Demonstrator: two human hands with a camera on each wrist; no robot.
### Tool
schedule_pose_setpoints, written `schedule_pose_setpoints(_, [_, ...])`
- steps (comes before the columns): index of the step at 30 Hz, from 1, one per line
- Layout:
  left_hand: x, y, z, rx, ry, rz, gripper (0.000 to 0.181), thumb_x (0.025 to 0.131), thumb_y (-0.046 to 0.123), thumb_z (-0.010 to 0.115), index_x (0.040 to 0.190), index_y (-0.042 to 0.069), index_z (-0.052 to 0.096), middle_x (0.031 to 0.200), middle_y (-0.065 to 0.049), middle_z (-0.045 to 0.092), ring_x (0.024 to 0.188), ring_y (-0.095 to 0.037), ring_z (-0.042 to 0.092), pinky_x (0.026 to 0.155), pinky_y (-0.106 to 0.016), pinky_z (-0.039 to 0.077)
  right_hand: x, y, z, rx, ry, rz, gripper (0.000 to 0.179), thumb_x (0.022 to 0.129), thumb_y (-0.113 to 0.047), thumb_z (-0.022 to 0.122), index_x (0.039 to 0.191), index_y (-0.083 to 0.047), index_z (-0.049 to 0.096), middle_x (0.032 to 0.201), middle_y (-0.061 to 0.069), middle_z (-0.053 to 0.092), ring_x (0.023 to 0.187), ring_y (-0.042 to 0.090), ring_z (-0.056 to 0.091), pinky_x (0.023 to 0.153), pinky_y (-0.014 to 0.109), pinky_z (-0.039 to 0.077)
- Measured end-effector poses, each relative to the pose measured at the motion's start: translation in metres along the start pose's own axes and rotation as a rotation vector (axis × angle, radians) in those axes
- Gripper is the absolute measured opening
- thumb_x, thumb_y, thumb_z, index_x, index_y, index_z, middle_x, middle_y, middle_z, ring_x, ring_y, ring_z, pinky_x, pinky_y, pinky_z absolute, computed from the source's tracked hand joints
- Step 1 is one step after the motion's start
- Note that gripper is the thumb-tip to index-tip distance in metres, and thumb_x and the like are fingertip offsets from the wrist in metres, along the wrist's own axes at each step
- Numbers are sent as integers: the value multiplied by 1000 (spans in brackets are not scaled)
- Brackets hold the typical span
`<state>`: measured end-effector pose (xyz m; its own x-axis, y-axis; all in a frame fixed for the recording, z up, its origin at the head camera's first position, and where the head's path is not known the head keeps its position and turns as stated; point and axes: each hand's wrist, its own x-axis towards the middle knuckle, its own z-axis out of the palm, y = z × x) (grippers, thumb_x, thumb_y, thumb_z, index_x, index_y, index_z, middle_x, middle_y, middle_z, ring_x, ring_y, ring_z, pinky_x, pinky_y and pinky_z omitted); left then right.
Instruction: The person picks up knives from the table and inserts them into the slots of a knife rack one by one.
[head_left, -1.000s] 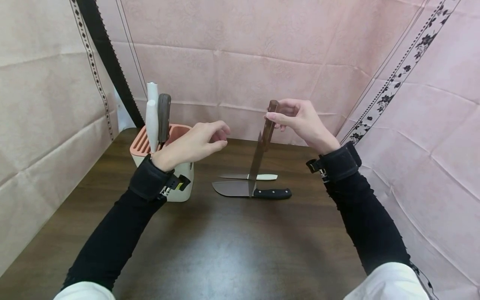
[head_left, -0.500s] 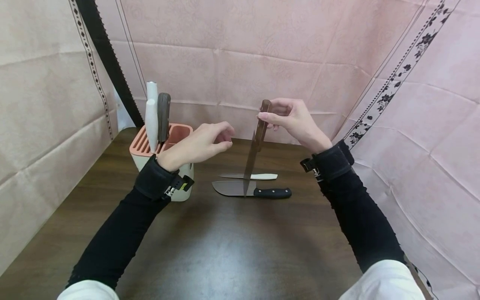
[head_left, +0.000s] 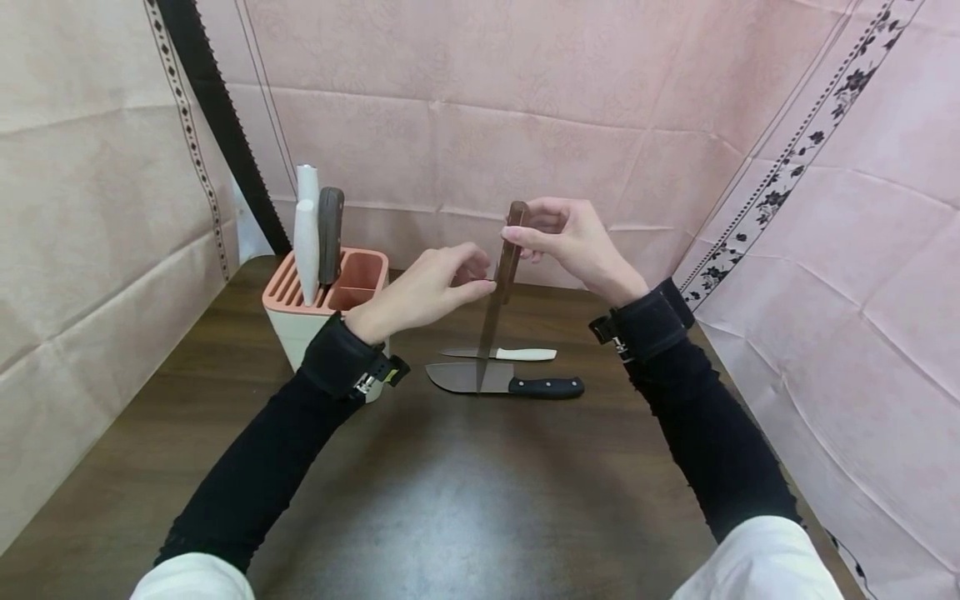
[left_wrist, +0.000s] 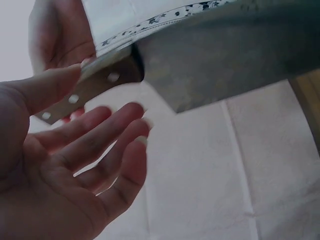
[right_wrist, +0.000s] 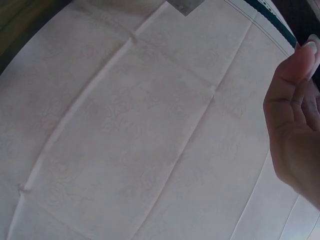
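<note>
A cleaver (left_wrist: 215,65) with a riveted brown wooden handle (head_left: 511,250) hangs blade down above the table. High on that handle, my right hand (head_left: 577,250) pinches it between thumb and fingers. My left hand (head_left: 431,287) is just left of the cleaver, fingers loosely bent around the space beside the handle; whether its thumb touches cannot be told. Under the blade lie a black-handled knife (head_left: 546,387) and, behind it, a small white-handled knife (head_left: 527,354). In the right wrist view, only a corner of the blade and part of the dark handle show.
At the left stands a knife block (head_left: 296,333) with a pink slotted top, partly behind my left forearm. Two white handles (head_left: 306,250) and a dark grey handle (head_left: 330,237) rise from it. Pale cloth (head_left: 465,150) hangs around the brown table (head_left: 450,500).
My right hand has carried the cleaver leftward. My left hand has moved right, from beside the knife block to close by the cleaver's handle. The knives on the table have stayed put.
</note>
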<state>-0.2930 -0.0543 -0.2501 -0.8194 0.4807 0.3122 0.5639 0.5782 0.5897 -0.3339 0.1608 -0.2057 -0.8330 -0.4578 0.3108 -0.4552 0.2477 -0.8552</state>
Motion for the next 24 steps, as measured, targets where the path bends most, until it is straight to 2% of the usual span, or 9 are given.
schedule_pose_setpoints(7, [13, -3, 16, -87, 127, 58, 32, 93, 21, 64, 121, 6, 57, 103, -8, 68, 91, -19, 63, 82, -33, 50, 3, -1, 8, -19, -3, -10, 29, 86, -21, 74, 107, -2, 67, 88, 0, 75, 71, 17, 67, 65, 26, 54])
schedule_pose_setpoints(12, [13, -6, 22, -107, 183, 72, 31, 92, 16, 66, 119, 4, 57, 99, -10, 67, 87, -19, 61, 80, -33, 50, 3, -1, 13, -56, 3, -18, 29, 86, -23, 73, 107, -4, 67, 88, -1, 75, 75, 26, 67, 63, 26, 53])
schedule_pose_setpoints(16, [12, -5, 19, -92, 193, 86, 32, 92, 13, 66, 121, 2, 58, 99, -11, 67, 89, -21, 59, 82, -38, 48, 2, 1, 13, -68, 0, -27, 25, 88, -24, 71, 107, -7, 67, 87, 1, 73, 73, 24, 66, 66, 31, 54])
schedule_pose_setpoints(20, [11, -4, 10, -68, 213, 75, 34, 93, 13, 64, 124, 2, 58, 98, -12, 66, 93, -23, 57, 86, -44, 45, -2, 1, 10, -99, -8, -36, 32, 91, -26, 67, 118, -8, 63, 85, 2, 71, 69, 19, 63, 67, 32, 55])
schedule_pose_setpoints(24, [9, -2, -3, -67, 243, 56, 37, 93, 15, 63, 128, 2, 56, 101, -13, 65, 91, -23, 58, 81, -38, 47, -12, 6, 4, -132, -33, -21, 38, 93, -27, 64, 127, -11, 59, 89, 0, 71, 70, 22, 63, 67, 31, 55])
